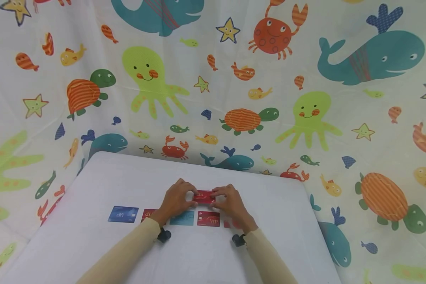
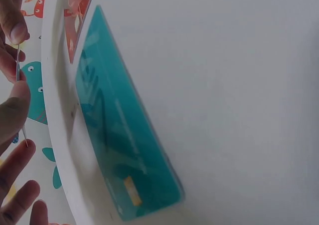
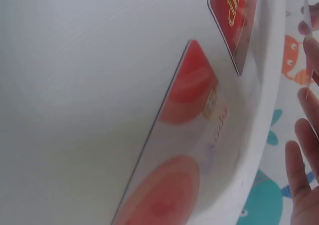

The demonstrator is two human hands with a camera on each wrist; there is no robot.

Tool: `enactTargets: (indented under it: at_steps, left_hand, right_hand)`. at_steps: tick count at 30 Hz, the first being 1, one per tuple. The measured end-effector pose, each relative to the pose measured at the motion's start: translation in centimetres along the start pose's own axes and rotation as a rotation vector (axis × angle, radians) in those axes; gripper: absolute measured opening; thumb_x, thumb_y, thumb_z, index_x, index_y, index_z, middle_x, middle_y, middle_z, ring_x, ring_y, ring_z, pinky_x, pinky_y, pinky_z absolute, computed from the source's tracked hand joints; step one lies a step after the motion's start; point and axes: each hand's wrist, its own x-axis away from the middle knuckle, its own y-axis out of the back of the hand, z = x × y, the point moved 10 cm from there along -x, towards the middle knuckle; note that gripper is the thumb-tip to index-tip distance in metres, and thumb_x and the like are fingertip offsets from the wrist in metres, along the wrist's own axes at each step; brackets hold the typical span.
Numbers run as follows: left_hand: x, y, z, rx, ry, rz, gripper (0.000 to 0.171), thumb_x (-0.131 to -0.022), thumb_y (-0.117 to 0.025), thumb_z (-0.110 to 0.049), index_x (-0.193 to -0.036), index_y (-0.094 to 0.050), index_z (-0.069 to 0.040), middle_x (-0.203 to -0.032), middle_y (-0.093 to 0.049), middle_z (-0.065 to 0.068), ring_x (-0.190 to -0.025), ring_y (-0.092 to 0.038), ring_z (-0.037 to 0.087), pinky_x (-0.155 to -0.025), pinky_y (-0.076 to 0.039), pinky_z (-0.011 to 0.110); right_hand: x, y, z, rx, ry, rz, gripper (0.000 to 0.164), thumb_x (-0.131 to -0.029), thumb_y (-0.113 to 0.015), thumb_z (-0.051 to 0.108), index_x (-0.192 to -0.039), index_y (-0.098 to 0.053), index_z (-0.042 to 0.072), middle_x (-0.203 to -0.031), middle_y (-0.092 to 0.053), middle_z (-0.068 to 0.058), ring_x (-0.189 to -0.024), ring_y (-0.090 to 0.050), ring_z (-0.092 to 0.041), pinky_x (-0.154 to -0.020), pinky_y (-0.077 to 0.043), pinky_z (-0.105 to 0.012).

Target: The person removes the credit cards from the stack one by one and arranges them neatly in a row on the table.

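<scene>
Both hands hold one red card [image 1: 204, 197] by its two ends, above a row of cards on the white table. My left hand [image 1: 177, 199] pinches its left end between thumb and fingers. At the other end, my right hand [image 1: 232, 202] grips it the same way. In both wrist views the held card appears nearly edge-on. A teal card [image 2: 119, 125] lies below the left hand in the left wrist view. Under the right hand is a red-and-white card [image 3: 164, 150], with a red VIP card [image 1: 208, 219] to its left.
Further left in the row lie a blue VIP card [image 1: 123, 214] and another red card [image 1: 152, 213], partly covered by the left wrist. Behind the white table [image 1: 135, 169] hangs a curtain [image 1: 198, 98] printed with sea animals.
</scene>
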Motion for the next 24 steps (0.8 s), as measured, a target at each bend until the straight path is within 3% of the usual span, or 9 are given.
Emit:
enactTargets:
  at_steps: [15,24]
  left_hand:
    - [-0.5,0.0,-3.2,-0.015,-0.094,-0.014,0.036,-0.078,-0.096,-0.037,-0.110,-0.083,-0.028,-0.117,-0.080,-0.008,-0.106,-0.061,0.012,-0.095,-0.060,0.037]
    - [-0.5,0.0,-5.1,-0.010,-0.116,-0.016,0.036,-0.077,-0.096,-0.037,-0.109,-0.083,-0.028,-0.116,-0.081,-0.008,-0.105,-0.062,0.010,-0.094,-0.061,0.036]
  right_hand:
    - [2.1,2.9,0.2,0.005,0.127,-0.084,0.031,-0.086,-0.091,0.028,-0.117,-0.083,0.030,-0.131,-0.074,0.011,-0.117,-0.059,-0.014,-0.100,-0.059,-0.047]
    - [3.4,4.2,-0.1,0.019,0.138,-0.119,0.032,-0.086,-0.091,0.029,-0.117,-0.083,0.029,-0.128,-0.073,0.011,-0.111,-0.058,-0.012,-0.096,-0.060,-0.046]
